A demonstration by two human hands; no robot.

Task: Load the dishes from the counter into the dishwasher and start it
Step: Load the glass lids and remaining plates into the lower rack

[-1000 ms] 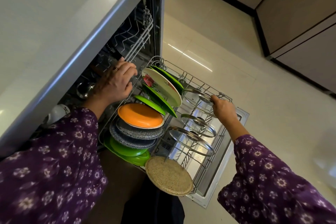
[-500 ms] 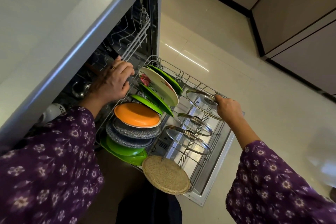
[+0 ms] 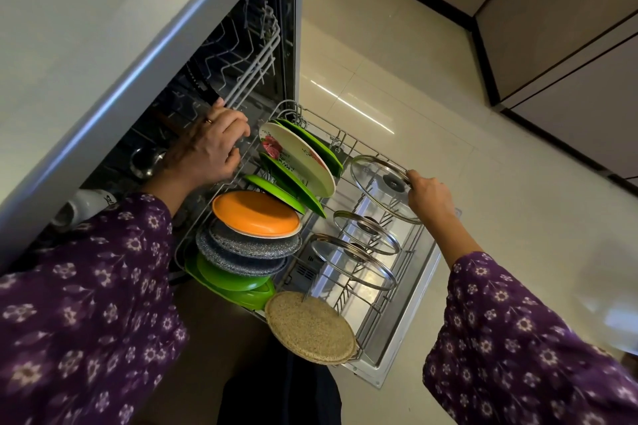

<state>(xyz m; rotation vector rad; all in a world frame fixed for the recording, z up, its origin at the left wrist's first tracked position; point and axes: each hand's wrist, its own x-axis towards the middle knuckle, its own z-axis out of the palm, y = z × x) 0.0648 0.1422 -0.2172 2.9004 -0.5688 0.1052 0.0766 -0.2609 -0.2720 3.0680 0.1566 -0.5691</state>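
Observation:
The lower dishwasher rack (image 3: 386,307) is pulled out over the open door (image 3: 404,331). It holds green plates (image 3: 297,190), a white floral plate (image 3: 300,159), an orange plate (image 3: 257,214), grey speckled plates (image 3: 248,248), a round woven mat (image 3: 310,328) and two glass lids (image 3: 366,231) standing in the tines. My right hand (image 3: 429,198) grips the rim of a third glass lid (image 3: 383,186), tilted above the rack's far side. My left hand (image 3: 210,148) is curled over the rack's wire edge beside the plates.
The white counter edge (image 3: 114,86) overhangs the dishwasher. The upper rack (image 3: 241,55) sits inside, with a steel cup (image 3: 146,162) and a white mug (image 3: 86,203) in the dark interior. Pale tiled floor (image 3: 448,97) lies right, with cabinet fronts (image 3: 569,45) beyond.
My right hand has lifted the far glass lid and moved it rightward, tilting it more upright. My left hand stays on the rack edge.

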